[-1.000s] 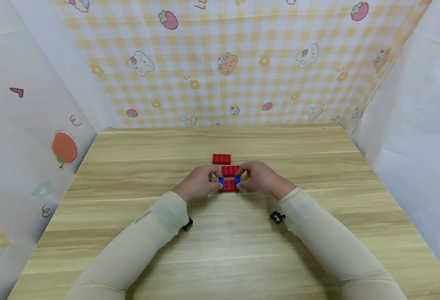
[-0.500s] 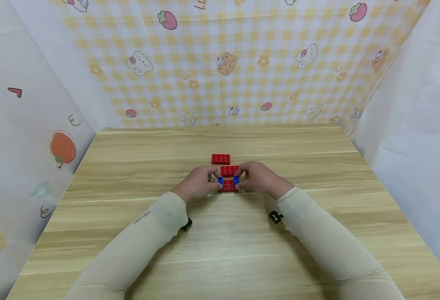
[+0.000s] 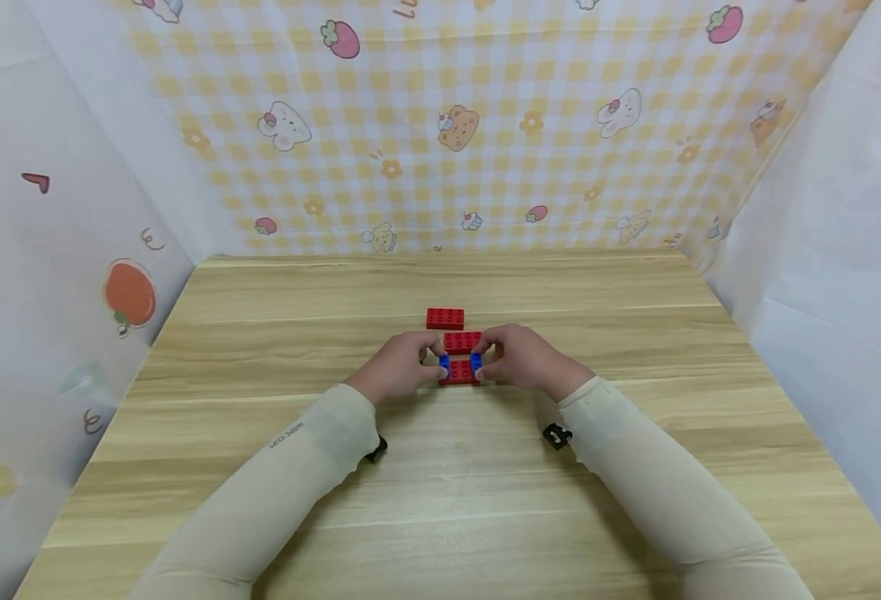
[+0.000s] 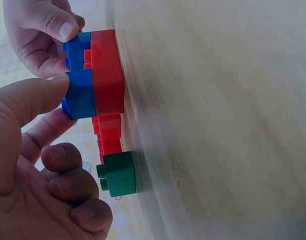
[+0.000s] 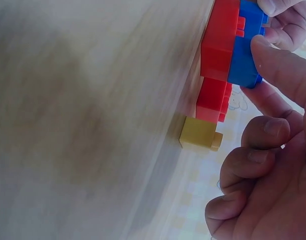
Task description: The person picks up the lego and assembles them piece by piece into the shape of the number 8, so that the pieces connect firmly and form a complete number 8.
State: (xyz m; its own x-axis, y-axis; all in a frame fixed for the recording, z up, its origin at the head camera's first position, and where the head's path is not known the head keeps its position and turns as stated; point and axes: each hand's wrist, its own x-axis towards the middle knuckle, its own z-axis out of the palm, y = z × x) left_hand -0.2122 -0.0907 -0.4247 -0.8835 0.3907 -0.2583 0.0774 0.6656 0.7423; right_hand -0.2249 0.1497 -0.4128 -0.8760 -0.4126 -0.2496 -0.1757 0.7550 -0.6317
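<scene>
My left hand pinches a small blue brick between thumb and index finger, at the left end of a red brick. At the other end, my right hand grips a second blue brick the same way. Both blue bricks sit on top of the red one, with red studs showing between them. In both wrist views the remaining fingers curl loosely beside the bricks. The red brick lies flat on the wooden table.
Just behind is another red brick, and a third red brick lies farther back. A green brick stands by the left hand, a yellow brick by the right. A patterned cloth hangs behind the table.
</scene>
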